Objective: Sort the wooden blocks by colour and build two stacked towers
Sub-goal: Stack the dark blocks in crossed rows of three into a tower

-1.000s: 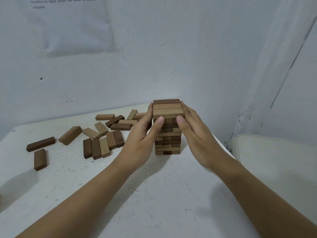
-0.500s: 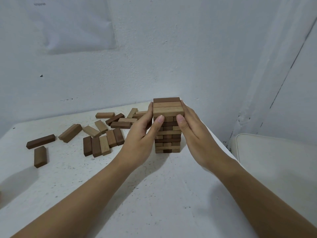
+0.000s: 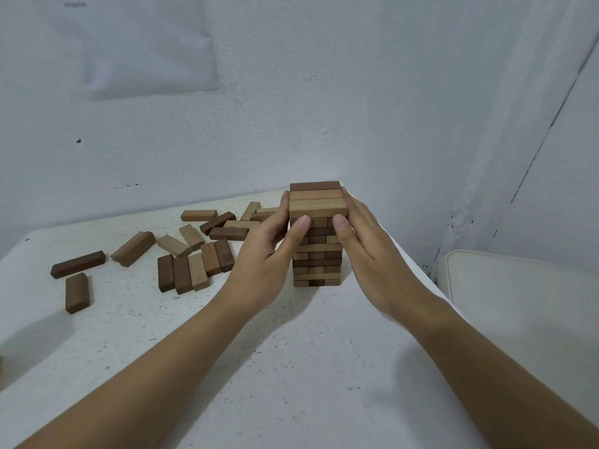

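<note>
Atop a speckled white surface, white-walled corner, left hand and right hand clasping block tower, loose blocks scattered left

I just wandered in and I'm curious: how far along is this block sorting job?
Done: one tower stands on the table, but it mixes dark and light blocks, so it is not colour-sorted. In hand: the left hand and right hand grip its top layers from both sides. To do: loose blocks lie to its left, dark and light mixed, and no second tower shows.
</note>
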Demonstrator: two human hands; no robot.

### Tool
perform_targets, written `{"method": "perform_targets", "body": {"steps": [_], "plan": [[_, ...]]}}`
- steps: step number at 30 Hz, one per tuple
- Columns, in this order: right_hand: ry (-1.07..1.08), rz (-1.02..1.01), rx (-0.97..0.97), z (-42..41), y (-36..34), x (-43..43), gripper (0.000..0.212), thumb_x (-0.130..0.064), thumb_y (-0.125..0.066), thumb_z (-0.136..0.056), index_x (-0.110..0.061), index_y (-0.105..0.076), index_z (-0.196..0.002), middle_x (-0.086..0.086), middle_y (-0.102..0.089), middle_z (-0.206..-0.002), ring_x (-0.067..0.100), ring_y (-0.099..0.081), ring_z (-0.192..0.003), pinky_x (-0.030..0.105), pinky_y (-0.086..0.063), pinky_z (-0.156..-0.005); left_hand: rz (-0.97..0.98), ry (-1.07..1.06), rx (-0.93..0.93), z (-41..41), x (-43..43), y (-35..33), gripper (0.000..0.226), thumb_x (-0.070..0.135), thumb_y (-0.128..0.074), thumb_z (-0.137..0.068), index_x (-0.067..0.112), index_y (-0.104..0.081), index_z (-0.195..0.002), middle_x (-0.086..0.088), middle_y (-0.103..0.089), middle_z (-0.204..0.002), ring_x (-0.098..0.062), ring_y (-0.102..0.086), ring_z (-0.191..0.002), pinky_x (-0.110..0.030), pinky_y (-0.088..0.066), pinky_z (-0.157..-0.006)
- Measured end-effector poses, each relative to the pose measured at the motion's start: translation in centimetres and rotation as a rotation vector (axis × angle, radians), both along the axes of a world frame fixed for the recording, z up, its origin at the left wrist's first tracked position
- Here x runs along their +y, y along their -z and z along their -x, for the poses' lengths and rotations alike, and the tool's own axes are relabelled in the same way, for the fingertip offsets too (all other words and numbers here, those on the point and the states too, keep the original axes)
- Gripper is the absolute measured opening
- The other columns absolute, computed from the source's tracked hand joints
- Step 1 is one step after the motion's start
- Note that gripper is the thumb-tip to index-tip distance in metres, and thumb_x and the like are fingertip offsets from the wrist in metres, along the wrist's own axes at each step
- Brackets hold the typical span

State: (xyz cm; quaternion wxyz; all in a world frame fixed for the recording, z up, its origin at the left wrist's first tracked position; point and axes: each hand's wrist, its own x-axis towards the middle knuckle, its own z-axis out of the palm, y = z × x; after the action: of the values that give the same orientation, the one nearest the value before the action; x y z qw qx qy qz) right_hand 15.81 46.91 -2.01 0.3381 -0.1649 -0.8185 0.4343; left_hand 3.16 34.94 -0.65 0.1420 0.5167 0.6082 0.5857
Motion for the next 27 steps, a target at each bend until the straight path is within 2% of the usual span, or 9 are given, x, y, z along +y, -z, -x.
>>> {"method": "perform_targets", "body": {"steps": [7,11,13,15,17,19,21,23,27], "plan": [[0.036,0.015,-0.053,-0.4,0.0,-0.1,0.068,-0.062,-0.029,-0.101,-0.034,-0.012,-0.16,-0.019,-0.019,-0.164,-0.002,-0.013,-0.15,0.042,-0.019,-0.125,0.058,0.013,-0.033,-0.2,-0.4,-0.2,0.054,0.034,-0.048,-0.105,0.014,-0.041,-0.154,0.014,-0.062,-0.14,-0.004,-0.051,-0.136,-0.04,-0.035,-0.12],[0.062,0.013,-0.023,-1.0,-0.6,-0.6,0.065,-0.06,-0.034,-0.101,-0.041,-0.01,-0.159,-0.028,-0.013,-0.163,-0.009,-0.005,-0.149,0.038,-0.011,-0.126,0.102,-0.014,-0.035,-0.1,-1.1,-0.7,0.076,0.051,-0.051,-0.101,0.022,-0.018,-0.163,0.046,-0.049,-0.136,0.017,-0.037,-0.137,-0.035,-0.026,-0.125],[0.1,-0.035,0.033,-1.2,-1.1,-0.9,0.059,-0.053,-0.038,-0.103,-0.04,-0.02,-0.158,-0.032,-0.017,-0.159,-0.012,-0.004,-0.147,0.025,-0.011,-0.122,0.108,-0.038,-0.003,0.2,-1.5,-1.0,0.075,0.057,-0.05,-0.1,0.034,-0.014,-0.162,0.056,-0.041,-0.131,0.024,-0.031,-0.135,-0.034,-0.024,-0.125],[0.127,-0.119,0.104,-1.3,-1.7,-1.1,0.048,-0.043,-0.043,-0.105,-0.035,-0.037,-0.152,-0.029,-0.025,-0.157,-0.011,-0.009,-0.147,0.015,-0.014,-0.115,0.094,-0.062,0.03,0.7,-2.2,-1.3,0.073,0.064,-0.05,-0.096,0.048,-0.015,-0.158,0.046,-0.031,-0.149,0.018,-0.027,-0.142,-0.039,-0.024,-0.126],[0.126,-0.216,0.182,-1.2,-2.2,-1.3,0.036,-0.031,-0.048,-0.106,-0.028,-0.054,-0.142,-0.017,-0.04,-0.154,-0.002,-0.021,-0.148,0.023,-0.023,-0.118,0.073,-0.067,0.045,1.2,-3.1,-1.6,0.074,0.065,-0.053,-0.092,0.056,-0.016,-0.155,0.035,-0.024,-0.16,0.013,-0.023,-0.146,-0.043,-0.025,-0.125],[0.116,-0.337,0.261,-1.2,-2.7,-1.6,0.028,-0.021,-0.053,-0.103,-0.019,-0.065,-0.129,-0.008,-0.055,-0.142,0.005,-0.037,-0.144,0.042,-0.029,-0.121,0.051,-0.073,0.071,1.4,-4.3,-2.0,0.072,0.063,-0.053,-0.093,0.056,-0.018,-0.155,0.031,-0.027,-0.161,0.009,-0.025,-0.148,-0.043,-0.027,-0.124],[0.1,-0.479,0.32,-1.0,-3.3,-2.0,0.021,-0.013,-0.058,-0.099,-0.01,-0.07,-0.116,-0.002,-0.066,-0.124,0.009,-0.053,-0.13,0.047,-0.036,-0.116,0.041,-0.128,0.153,1.5,-5.7,-2.5,0.065,0.059,-0.054,-0.096,0.051,-0.028,-0.155,0.03,-0.04,-0.155,0.003,-0.039,-0.143,-0.034,-0.037,-0.116],[0.075,-0.611,0.346,-0.7,-4.1,-2.9,0.016,-0.01,-0.06,-0.096,-0.006,-0.072,-0.107,0.002,-0.069,-0.108,0.016,-0.061,-0.11,0.041,-0.048,-0.1,0.034,-0.226,0.267,1.7,-7.3,-3.1,0.05,0.052,-0.056,-0.1,0.043,-0.047,-0.148,0.029,-0.061,-0.134,-0.001,-0.061,-0.12,-0.019,-0.05,-0.095],[-0.079,-0.681,0.342,0.6,-5.0,-5.5,0.015,-0.01,-0.059,-0.095,-0.004,-0.072,-0.101,0.003,-0.066,-0.094,0.015,-0.061,-0.087,0.028,-0.051,-0.078,0.078,-0.435,0.422,3.2,-10.6,-3.2,0.013,0.024,-0.063,-0.098,0.029,-0.074,-0.104,0.02,-0.073,-0.084,-0.009,-0.069,-0.083,-0.007,-0.041,-0.067]]}}
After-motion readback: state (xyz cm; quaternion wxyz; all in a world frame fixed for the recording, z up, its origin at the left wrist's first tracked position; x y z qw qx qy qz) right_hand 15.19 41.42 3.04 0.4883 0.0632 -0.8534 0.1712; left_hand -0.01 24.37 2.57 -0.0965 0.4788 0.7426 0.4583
